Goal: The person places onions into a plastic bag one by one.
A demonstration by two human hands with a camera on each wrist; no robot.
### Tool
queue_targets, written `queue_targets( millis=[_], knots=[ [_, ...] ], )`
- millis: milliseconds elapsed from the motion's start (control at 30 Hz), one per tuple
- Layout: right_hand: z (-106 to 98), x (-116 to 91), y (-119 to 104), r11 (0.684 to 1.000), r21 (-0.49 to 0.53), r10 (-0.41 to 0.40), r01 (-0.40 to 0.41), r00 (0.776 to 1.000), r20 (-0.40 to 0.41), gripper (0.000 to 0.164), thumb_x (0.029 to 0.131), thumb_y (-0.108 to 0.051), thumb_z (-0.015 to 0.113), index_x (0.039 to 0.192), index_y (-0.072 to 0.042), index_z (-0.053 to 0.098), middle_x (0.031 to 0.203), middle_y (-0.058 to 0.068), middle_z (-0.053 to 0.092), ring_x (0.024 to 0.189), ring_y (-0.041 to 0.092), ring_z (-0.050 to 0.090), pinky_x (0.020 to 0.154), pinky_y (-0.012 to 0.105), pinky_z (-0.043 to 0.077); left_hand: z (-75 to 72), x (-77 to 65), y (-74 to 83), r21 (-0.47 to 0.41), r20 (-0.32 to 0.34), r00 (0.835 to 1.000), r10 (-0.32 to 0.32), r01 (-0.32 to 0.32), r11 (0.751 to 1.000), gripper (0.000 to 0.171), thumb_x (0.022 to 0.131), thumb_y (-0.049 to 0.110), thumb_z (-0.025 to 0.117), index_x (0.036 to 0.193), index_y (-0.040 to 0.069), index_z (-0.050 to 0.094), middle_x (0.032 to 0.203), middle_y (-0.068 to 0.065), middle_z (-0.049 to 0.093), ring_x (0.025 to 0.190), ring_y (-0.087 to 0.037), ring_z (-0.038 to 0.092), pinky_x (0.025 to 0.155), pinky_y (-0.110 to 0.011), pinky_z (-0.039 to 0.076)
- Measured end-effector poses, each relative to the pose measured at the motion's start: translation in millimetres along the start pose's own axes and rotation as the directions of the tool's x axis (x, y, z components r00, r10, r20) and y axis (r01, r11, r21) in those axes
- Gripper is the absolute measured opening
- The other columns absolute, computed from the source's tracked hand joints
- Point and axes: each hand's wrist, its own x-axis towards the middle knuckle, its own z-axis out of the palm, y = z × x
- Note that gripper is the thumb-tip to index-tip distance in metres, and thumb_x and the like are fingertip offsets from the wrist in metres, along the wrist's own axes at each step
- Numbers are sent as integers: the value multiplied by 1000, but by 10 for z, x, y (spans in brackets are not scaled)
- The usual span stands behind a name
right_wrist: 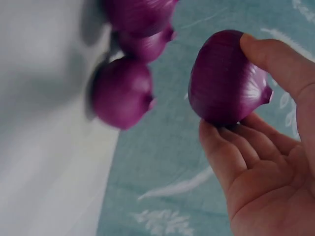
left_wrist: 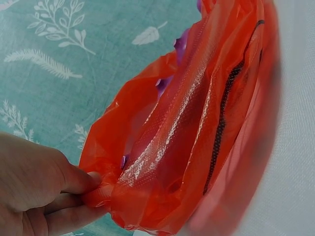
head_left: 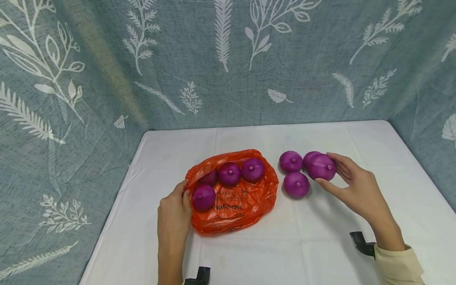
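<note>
My left hand (head_left: 175, 215) pinches the left edge of an orange-red plastic bag (head_left: 246, 208) between thumb and fingers; the left wrist view shows the film bunched at the fingertips. Inside the bag's mouth sit several purple onions, one of them (head_left: 204, 198) close to that hand and one partly covered by the rim. On the right, my right hand (head_left: 356, 188) holds a red onion (right_wrist: 221, 78) between its thumb and fingertips, raised above the table in the right wrist view. Beside it three more onions lie on the cloth, one (head_left: 296, 185) nearest me and one partly hidden behind the held onion.
A white cloth (head_left: 263, 257) covers the table. Teal fabric (head_left: 228, 91) with white leaf prints hangs behind it and along both sides. Dark wrist mounts (head_left: 362, 243) stick out near both wrists.
</note>
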Motion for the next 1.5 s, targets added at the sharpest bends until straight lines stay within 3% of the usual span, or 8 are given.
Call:
queue_targets(
  millis=[233,400,500,633,867,1000,1233,1500],
  knots=[
    [162,173,-258,999,38,-36,36,999,2,76,85,-19,92,151,-11,56,146,16,64,130,37,65,101,8,45,-10,-5,3,2,-1,1000,-5,5,1000,36,103,3,66,138,-2,67,128,-26,72,114,-45,72,92,-55,59],
    [326,280,-459,994,59,-89,88,996,19,74,84,-15,92,149,-11,58,139,15,69,120,37,71,99,43,58,-6,-5,13,5,0,1000,-8,8,1000,36,103,4,66,138,-2,66,128,-26,71,113,-45,72,91,-55,59],
    [438,328,-570,991,72,-115,112,992,41,75,84,-16,92,149,-11,57,139,17,69,121,37,71,99,52,59,-1,-6,19,3,-1,1000,-6,6,1000,36,103,4,66,138,-3,66,128,-26,71,113,-45,72,91,-55,59],
    [612,360,-717,987,47,-154,151,985,78,76,86,-24,91,151,-11,55,140,14,69,95,32,75,92,49,61,-1,-9,12,-4,-8,1000,1,-1,1000,36,103,4,66,138,-3,67,127,-26,72,113,-45,72,91,-55,59],
    [964,344,-944,982,82,-180,168,969,171,76,89,-28,89,153,-12,51,135,12,72,104,28,75,95,47,62,6,-7,-3,-8,-19,1000,12,-12,1000,35,103,4,66,137,-2,67,126,-26,72,111,-45,73,92,-56,59],
    [1143,323,-1035,984,77,-175,163,962,207,75,88,-29,89,152,-16,52,111,5,75,69,20,61,74,39,60,12,-13,-5,-10,-13,1000,4,-4,1000,35,103,3,66,138,-3,67,127,-26,72,112,-45,73,91,-56,59],
    [1369,296,-1121,985,73,-167,153,952,255,74,88,-29,90,152,-16,54,128,7,74,104,20,75,94,39,62,10,-18,-14,-11,-17,1000,1,-1,1000,35,103,3,65,138,-2,67,126,-27,72,109,-46,73,89,-56,60],
    [1525,235,-1185,989,67,-146,132,949,278,75,86,-26,91,151,-17,55,106,7,79,92,18,77,88,36,64,11,-25,-19,-17,-24,1000,8,-8,1000,34,103,2,65,137,-3,67,125,-27,72,105,-46,75,88,-56,61]
  ],
)
